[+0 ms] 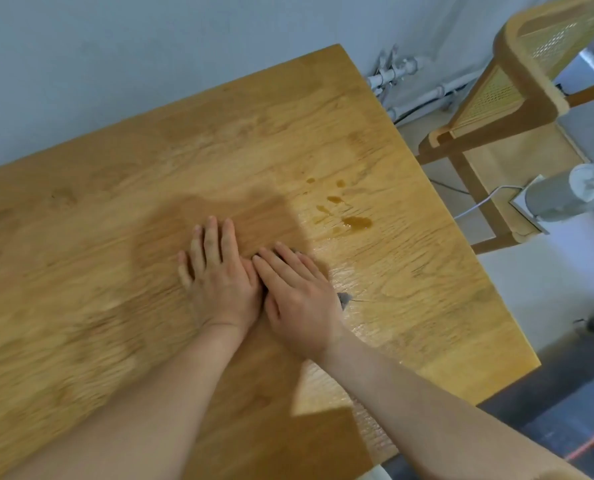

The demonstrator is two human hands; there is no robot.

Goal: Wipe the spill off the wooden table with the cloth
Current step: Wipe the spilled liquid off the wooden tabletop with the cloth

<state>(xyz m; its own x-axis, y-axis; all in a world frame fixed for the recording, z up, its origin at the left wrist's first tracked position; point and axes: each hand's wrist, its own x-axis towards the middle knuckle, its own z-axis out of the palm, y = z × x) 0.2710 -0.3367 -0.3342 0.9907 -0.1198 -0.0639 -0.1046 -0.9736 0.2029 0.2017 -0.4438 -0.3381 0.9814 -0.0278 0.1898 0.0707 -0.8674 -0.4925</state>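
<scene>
Both hands lie flat on the wooden table (115,237): the left hand (219,282) spread and empty, the right hand (299,299) pressing a mostly hidden grey cloth (344,299). The brown spill (356,222) lies just beyond the right fingertips; a stroke falling short may only smear it.

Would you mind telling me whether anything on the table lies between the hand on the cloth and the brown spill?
Nothing visible does. The right hand lies flat on the cloth, of which only a grey corner shows. The spill sits further out and to the right, with only bare, glossy wooden table between them.
</scene>
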